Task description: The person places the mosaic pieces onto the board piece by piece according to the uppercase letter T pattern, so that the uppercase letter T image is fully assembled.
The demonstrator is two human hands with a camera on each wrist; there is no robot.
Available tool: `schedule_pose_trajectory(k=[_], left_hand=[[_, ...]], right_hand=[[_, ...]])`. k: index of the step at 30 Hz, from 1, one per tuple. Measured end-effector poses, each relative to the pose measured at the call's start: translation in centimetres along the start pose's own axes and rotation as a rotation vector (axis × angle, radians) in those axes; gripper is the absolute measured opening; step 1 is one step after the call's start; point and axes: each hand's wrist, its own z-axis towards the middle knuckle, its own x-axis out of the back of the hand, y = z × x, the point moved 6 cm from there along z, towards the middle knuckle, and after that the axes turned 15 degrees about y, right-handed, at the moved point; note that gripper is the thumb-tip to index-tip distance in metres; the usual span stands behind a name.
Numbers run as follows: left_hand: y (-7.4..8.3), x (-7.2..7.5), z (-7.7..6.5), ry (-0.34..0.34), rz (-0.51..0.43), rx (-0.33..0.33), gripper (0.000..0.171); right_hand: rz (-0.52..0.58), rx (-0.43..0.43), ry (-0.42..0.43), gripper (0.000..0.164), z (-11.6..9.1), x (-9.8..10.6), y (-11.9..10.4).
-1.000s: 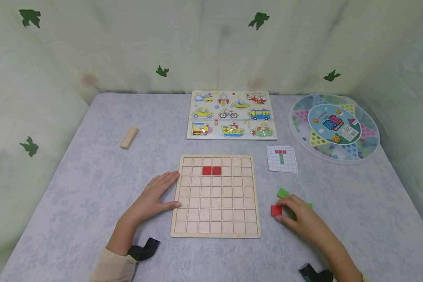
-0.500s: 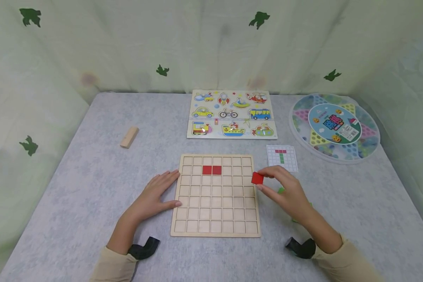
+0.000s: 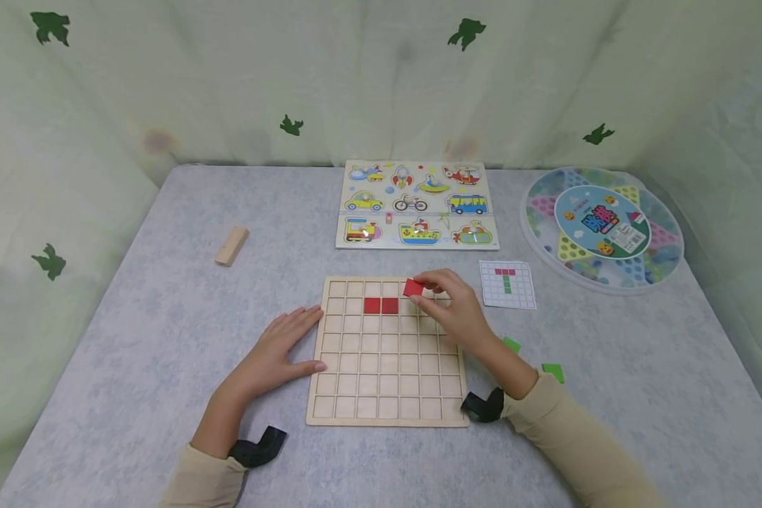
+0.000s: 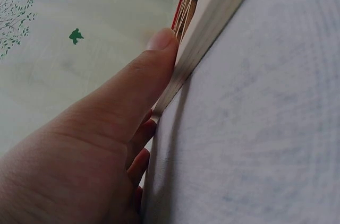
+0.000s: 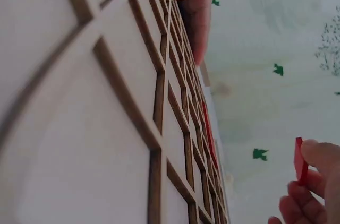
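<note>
A wooden grid board (image 3: 389, 365) lies flat on the table, with two red square tiles (image 3: 381, 305) side by side in its second row. My right hand (image 3: 457, 310) pinches another red square tile (image 3: 413, 288) between thumb and fingers; in the right wrist view that tile (image 5: 300, 160) is held above the board's surface. Along the board's left edge rests my left hand (image 3: 278, 356), thumb and fingers extended and touching the rim. The left wrist view shows the left thumb (image 4: 162, 41) against the board's side.
Right of the board lie green tiles (image 3: 553, 372), partly behind the right forearm, and a pattern card (image 3: 508, 300) with a red and green T. Farther back are a vehicle puzzle (image 3: 387, 190) and a round game box (image 3: 603, 226). A wooden block (image 3: 231, 246) lies at left.
My right hand has picked up the red tile from beside the green ones and carried it left and away from me, over the board's upper rows. My left hand has stayed put.
</note>
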Motion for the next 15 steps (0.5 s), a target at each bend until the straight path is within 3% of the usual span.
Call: schedule_pose_trajectory(k=[7, 15], left_hand=[[0.0, 0.0, 0.0, 0.005, 0.0, 0.004, 0.087], [-0.1, -0.1, 0.0, 0.007, 0.001, 0.0, 0.087]], right_hand=[[-0.118, -0.113, -0.119, 0.029, -0.8, -1.4, 2.9], [-0.146, -0.048, -0.177, 0.022, -0.9, -1.9, 3.5]])
